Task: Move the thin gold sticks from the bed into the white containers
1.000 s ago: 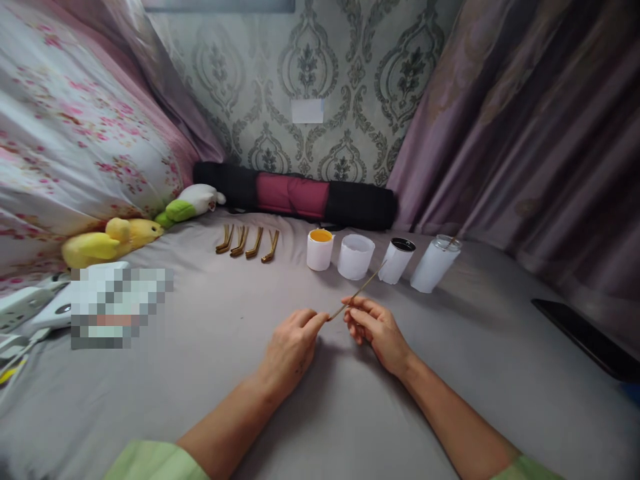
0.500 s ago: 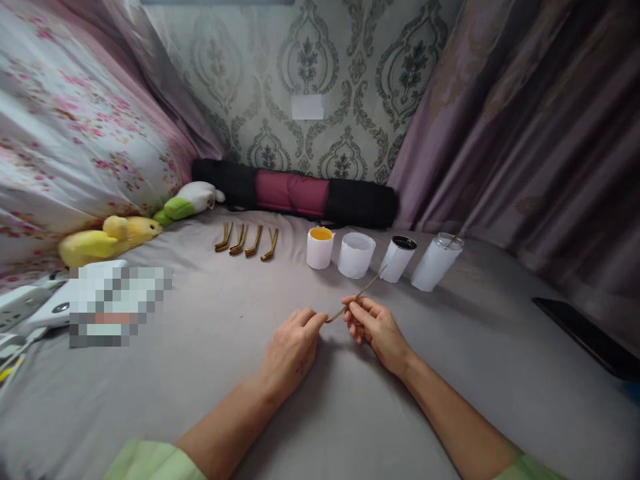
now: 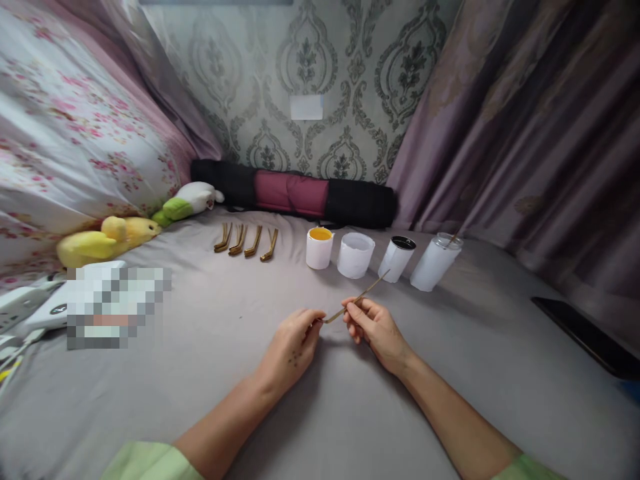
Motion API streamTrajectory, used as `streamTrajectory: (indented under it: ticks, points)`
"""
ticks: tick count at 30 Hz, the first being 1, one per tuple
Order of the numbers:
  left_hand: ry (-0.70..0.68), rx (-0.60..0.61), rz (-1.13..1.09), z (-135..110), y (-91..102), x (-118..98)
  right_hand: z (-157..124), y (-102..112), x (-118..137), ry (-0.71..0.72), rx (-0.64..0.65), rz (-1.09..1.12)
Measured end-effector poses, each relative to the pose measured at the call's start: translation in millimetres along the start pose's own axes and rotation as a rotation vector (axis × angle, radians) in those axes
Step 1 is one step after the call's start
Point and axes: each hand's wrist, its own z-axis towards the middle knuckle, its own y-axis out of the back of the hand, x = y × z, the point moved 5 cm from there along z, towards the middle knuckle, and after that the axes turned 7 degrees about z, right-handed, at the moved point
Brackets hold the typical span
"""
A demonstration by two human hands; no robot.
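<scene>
Between my hands a thin brown strip [image 3: 371, 287] slants up to the right, its far tip in front of the dark-mouthed can. My right hand [image 3: 376, 333] pinches it near the middle between thumb and fingers. The lower end bends near the fingertips of my left hand [image 3: 291, 348], which are closed on it; the exact grip there is partly hidden. At the back left, several bundles of similar bent brown strips [image 3: 251, 243] lie in a row on the grey sheet [image 3: 210, 373].
Paper-wrapped containers line up beyond my hands: a yellow-lined cup [image 3: 319, 253], a wide white cup [image 3: 355, 260], a black-mouthed can [image 3: 395, 263] and a jar [image 3: 433, 270] with a thin stick. A phone [image 3: 583, 337] lies right; plush toys [image 3: 100, 243] and a power strip [image 3: 23, 303] lie left.
My left hand has rolled slightly, and its fingers now sit a little differently at the strip's bent end. The strip's upper tip has shifted slightly. My right hand keeps its pinch.
</scene>
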Motion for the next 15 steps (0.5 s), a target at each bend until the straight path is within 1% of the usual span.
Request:
streamTrajectory:
  ticks: [7, 13, 15]
  points:
    - [0.215, 0.018, -0.269, 1, -0.1, 8, 0, 2, -2, 0.008, -0.017, -0.012]
    - [0.409, 0.082, -0.558, 3, -8.8, 17, 0, 3, -1, 0.018, -0.041, -0.021]
    - [0.454, 0.09, -0.638, 4, -11.0, 18, 0, 4, -1, 0.021, -0.053, -0.026]
